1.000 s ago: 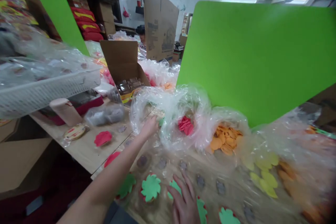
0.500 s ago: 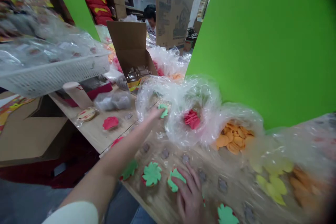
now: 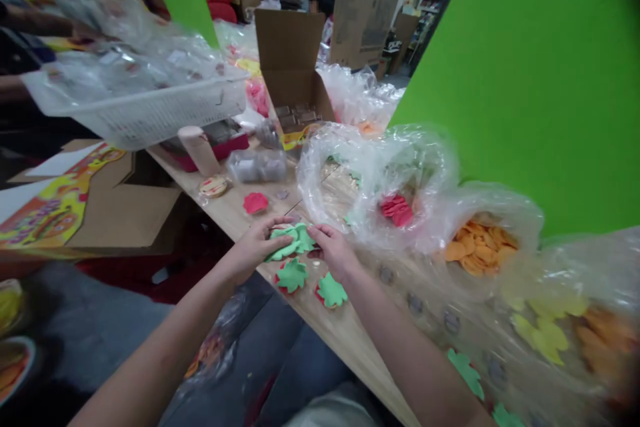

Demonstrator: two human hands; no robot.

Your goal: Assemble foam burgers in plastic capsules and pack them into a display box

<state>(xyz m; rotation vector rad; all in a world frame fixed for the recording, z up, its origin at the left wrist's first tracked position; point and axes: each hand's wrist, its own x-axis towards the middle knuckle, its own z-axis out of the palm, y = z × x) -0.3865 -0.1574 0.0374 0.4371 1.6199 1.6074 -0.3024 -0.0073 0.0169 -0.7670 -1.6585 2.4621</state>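
The left hand and right hand pinch green leaves; laid leaves sit at 6 o'clock, grey pads at 4 o'clock bare.

Long wooden table, green partition boards, cardboard boxes, white mesh basket, grey floor.

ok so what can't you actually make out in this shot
Head view only:
1. How many green foam leaf cut-outs the left hand and right hand hold: stacked, fingers cover them.
2. Contents of the open brown cardboard box: too small.
3. Yellow leaf pieces at right: blurred under clear plastic.
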